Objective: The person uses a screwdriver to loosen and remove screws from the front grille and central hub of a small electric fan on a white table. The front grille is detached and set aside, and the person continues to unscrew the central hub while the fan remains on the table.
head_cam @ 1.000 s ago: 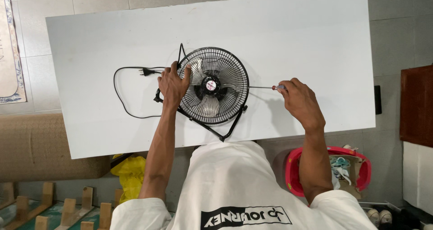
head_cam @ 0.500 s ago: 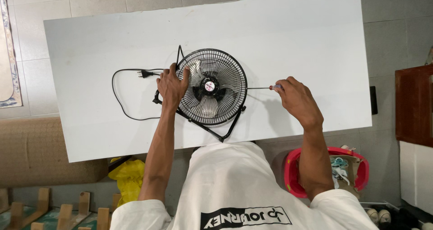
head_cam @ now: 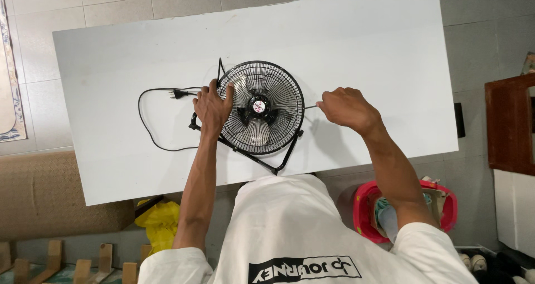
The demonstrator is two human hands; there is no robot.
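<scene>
A black round fan (head_cam: 261,107) lies face up on a white table (head_cam: 362,50), its wire grille over pale blades and a red hub. My left hand (head_cam: 213,107) presses on the grille's left edge, fingers curled over the rim. My right hand (head_cam: 345,108) is at the fan's right side, pinching a thin metal tool (head_cam: 310,107) whose tip touches the rim. The fan's black stand (head_cam: 281,162) sticks out toward me. Its black cable (head_cam: 146,122) loops to the left and ends in a plug (head_cam: 177,93).
A red basket (head_cam: 362,211) with cloths stands on the floor to my right, beside a brown wooden cabinet (head_cam: 510,122). A yellow bag (head_cam: 161,222) and a beige cushion (head_cam: 50,195) lie below the table's near edge at left. Tiled floor surrounds the table.
My right hand has slid left along the thin tool, closer to the fan's rim. My left hand and the fan stay where they were.
</scene>
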